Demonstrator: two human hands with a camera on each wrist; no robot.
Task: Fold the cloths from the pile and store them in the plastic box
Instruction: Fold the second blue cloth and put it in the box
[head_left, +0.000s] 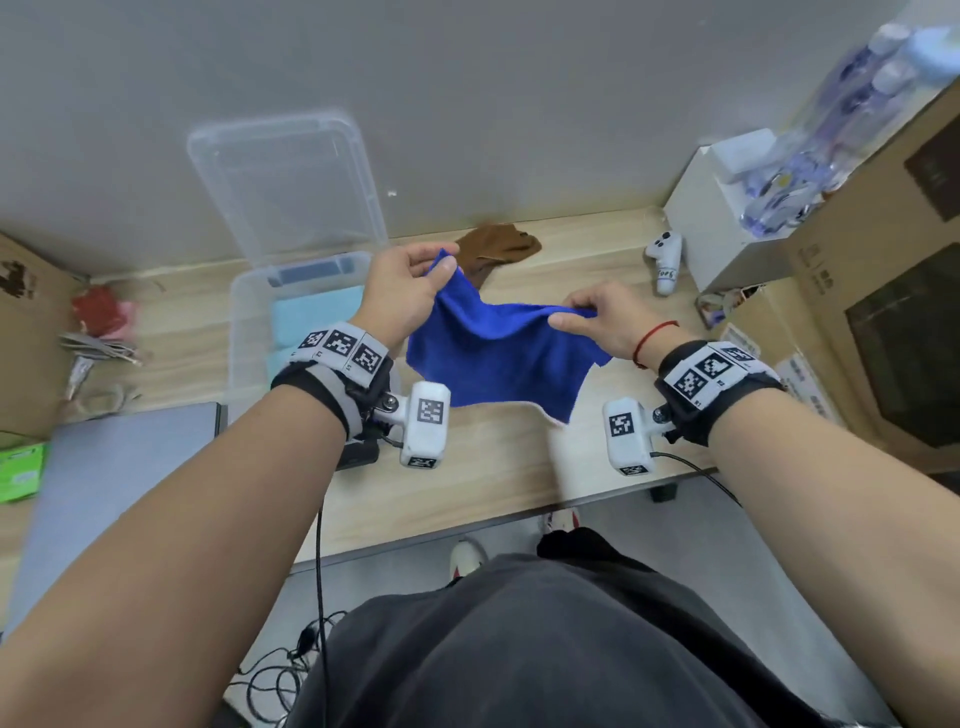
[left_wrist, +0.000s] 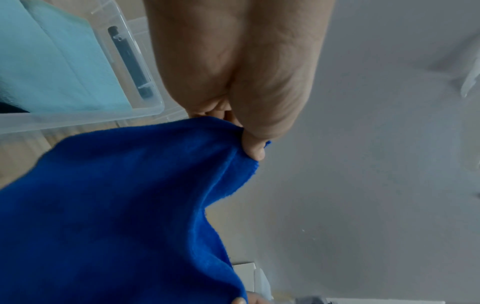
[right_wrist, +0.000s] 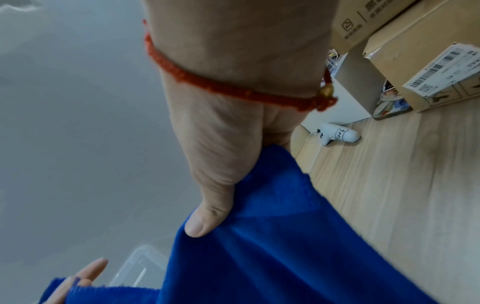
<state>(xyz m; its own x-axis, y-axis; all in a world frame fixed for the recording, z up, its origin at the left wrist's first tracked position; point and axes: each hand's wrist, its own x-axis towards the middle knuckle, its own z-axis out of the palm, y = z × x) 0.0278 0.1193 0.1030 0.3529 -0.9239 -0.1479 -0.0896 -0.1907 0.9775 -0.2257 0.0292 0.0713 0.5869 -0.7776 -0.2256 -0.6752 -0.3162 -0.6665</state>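
A blue cloth (head_left: 493, 358) hangs in the air above the wooden table (head_left: 467, 488), held by both hands. My left hand (head_left: 410, 283) pinches its upper left corner (left_wrist: 249, 148). My right hand (head_left: 597, 317) pinches the top edge further right, thumb pressed on the fabric (right_wrist: 205, 222). A brown cloth (head_left: 498, 247) lies crumpled at the back of the table behind the blue one. The clear plastic box (head_left: 249, 332) stands at the left with its lid (head_left: 285, 176) leaning against the wall. Folded light blue cloths (head_left: 311, 322) lie inside it (left_wrist: 52, 67).
A white controller (head_left: 665, 260) lies at the back right beside a white box (head_left: 722, 228). Cardboard boxes (head_left: 872, 312) fill the right side. A grey laptop (head_left: 104, 478) and clutter (head_left: 98, 332) sit at the left. A cable (head_left: 319, 571) hangs off the table's front edge.
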